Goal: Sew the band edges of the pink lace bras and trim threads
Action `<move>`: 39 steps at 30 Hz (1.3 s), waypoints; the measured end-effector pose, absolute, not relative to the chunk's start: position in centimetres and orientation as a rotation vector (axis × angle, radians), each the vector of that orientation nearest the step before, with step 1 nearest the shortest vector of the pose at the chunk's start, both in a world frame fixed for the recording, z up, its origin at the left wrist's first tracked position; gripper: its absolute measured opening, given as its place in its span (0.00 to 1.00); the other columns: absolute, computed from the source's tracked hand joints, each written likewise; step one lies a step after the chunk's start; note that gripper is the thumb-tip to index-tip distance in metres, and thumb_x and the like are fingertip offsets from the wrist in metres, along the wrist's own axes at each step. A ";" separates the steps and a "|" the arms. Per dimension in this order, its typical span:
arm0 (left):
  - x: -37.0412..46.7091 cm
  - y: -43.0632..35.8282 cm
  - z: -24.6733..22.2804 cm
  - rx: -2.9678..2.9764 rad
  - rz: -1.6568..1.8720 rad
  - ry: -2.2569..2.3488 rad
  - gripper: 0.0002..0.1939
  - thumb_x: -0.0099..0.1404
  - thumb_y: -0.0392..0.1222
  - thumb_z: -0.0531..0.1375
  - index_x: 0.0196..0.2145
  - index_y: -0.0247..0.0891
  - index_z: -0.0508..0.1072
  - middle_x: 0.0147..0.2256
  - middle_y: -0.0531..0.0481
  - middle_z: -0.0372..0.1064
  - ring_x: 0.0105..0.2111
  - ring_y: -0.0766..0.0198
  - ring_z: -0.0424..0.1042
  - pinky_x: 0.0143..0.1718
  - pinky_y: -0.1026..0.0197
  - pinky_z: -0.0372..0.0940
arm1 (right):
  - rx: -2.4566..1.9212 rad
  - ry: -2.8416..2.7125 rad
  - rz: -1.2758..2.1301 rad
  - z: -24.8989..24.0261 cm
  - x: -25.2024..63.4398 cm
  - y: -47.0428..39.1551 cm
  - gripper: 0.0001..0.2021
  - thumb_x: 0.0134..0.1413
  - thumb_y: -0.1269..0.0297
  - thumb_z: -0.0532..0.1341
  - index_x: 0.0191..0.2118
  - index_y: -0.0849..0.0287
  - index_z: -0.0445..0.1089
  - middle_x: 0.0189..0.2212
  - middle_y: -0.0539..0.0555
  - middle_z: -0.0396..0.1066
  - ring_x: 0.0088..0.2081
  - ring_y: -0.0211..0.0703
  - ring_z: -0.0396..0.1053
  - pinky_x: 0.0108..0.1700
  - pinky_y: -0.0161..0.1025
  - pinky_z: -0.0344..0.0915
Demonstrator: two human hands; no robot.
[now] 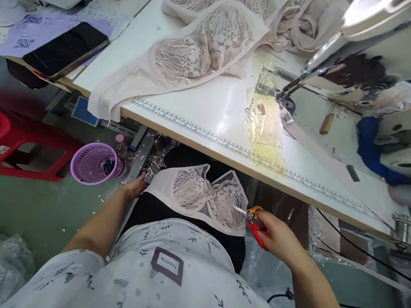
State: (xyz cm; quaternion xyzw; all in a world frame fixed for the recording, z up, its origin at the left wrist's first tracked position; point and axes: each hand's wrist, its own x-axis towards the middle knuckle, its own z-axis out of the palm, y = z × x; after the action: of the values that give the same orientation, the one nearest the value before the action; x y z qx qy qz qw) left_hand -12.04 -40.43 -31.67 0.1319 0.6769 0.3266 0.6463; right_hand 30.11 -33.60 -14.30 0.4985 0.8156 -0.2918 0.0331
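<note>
A pale lace bra (193, 190) lies across my lap, below the table's front edge. In my right hand (277, 233) are scissors (253, 223) with orange and red handles, their blades pointing left over the bra's right cup. My left hand (136, 186) is at the bra's left end; its fingers are partly hidden, and what they grip is hard to make out. On the table (215, 99), another lace bra (197, 57) is spread out, one band hanging over the front edge. More pale garments (309, 21) are heaped behind it.
A sewing machine (369, 52) stands at the right of the table, with a wooden-handled tool (327, 124) beside it. A phone (66, 50) rests on papers at the upper left. On the floor at left are a purple basket (84, 163) and a red stool (27, 135).
</note>
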 end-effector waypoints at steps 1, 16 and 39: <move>-12.0 -40.4 -32.1 0.261 0.763 1.508 0.17 0.67 0.47 0.58 0.50 0.36 0.68 0.48 0.45 0.68 0.43 0.57 0.71 0.42 0.51 0.70 | 1.506 2.497 -0.894 -14.1 29.8 -33.5 0.12 0.52 0.57 0.52 0.21 0.54 0.53 0.19 0.51 0.62 0.21 0.41 0.61 0.23 0.36 0.58; -18.3 -41.1 -30.8 0.136 1.158 1.470 0.29 0.47 0.43 0.72 0.47 0.33 0.75 0.34 0.44 0.78 0.29 0.60 0.75 0.31 0.62 0.71 | 1.337 2.528 -0.790 -13.3 26.0 -32.2 0.12 0.53 0.56 0.51 0.23 0.54 0.55 0.20 0.53 0.64 0.20 0.41 0.62 0.22 0.37 0.59; -19.3 -37.6 -12.4 1.078 0.822 2.067 0.08 0.56 0.43 0.64 0.33 0.36 0.78 0.25 0.55 0.73 0.30 0.62 0.71 0.42 0.62 0.64 | 1.397 2.558 -0.836 -12.3 27.2 -33.0 0.13 0.53 0.59 0.52 0.22 0.53 0.50 0.20 0.52 0.62 0.22 0.42 0.62 0.22 0.36 0.58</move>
State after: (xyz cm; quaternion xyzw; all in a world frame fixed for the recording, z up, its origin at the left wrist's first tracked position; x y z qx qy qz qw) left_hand -19.32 -37.61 -12.39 0.4119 0.7899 0.3139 0.3285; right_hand 27.16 -33.02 -12.27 0.4601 0.8424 -0.2753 0.0545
